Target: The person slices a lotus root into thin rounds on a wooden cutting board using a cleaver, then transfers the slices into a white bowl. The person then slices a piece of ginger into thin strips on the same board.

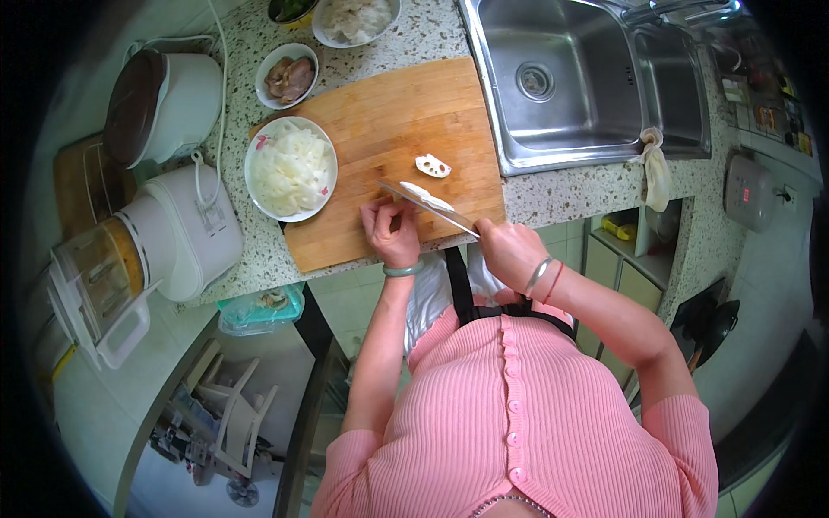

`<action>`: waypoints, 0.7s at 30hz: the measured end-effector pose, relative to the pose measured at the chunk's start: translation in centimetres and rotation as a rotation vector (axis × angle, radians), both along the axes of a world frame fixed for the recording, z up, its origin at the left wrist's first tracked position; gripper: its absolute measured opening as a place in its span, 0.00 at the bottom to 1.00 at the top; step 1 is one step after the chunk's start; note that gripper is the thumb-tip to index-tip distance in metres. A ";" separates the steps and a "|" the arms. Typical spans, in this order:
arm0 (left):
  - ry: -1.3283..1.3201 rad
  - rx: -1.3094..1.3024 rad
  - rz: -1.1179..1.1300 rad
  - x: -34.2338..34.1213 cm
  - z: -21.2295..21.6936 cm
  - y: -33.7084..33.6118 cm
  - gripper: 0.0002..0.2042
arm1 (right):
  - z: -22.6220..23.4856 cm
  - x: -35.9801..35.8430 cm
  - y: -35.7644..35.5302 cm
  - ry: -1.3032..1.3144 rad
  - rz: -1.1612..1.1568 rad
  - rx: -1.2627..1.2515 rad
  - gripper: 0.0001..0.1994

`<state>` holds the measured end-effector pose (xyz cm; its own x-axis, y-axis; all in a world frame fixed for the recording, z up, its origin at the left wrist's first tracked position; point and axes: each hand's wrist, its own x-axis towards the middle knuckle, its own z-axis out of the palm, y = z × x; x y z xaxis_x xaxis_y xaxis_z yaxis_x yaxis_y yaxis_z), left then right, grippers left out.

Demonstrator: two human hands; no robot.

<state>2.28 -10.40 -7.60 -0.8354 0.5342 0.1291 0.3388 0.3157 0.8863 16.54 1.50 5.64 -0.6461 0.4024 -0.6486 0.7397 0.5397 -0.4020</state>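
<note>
My right hand (511,252) is closed round the handle of a kitchen knife (442,212), whose blade slants up and left over the wooden cutting board (345,246). Along the far side of the blade lies a thin white lotus root slice (416,191). Another lotus root slice (433,166), showing its holes, rests flat a little farther off. Curled fingers bring my left hand (390,231) down on the board near the blade's tip. Whatever sits under those fingertips is mostly hidden by the hand and blade.
On the board's left stands a plate (250,177) of pale sliced vegetable. Behind are a bowl of raw meat (289,76) and a white bowl (390,24) with pale food. White appliances (194,229) line the left; a steel sink (570,160) adjoins the right.
</note>
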 end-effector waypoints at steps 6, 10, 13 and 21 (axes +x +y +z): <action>0.012 0.029 -0.012 -0.1 -0.2 -0.1 0.09 | -3.7 -0.2 -0.5 0.062 -0.056 0.058 0.06; 0.018 0.080 -0.003 0.0 0.3 0.5 0.09 | -4.4 0.4 0.3 0.151 -0.079 0.079 0.06; -0.091 0.145 0.030 0.0 0.3 0.8 0.08 | -3.2 0.5 1.2 0.189 -0.051 0.105 0.07; -0.076 0.063 0.038 0.2 0.6 0.4 0.06 | -0.2 2.3 0.2 0.155 -0.047 0.045 0.06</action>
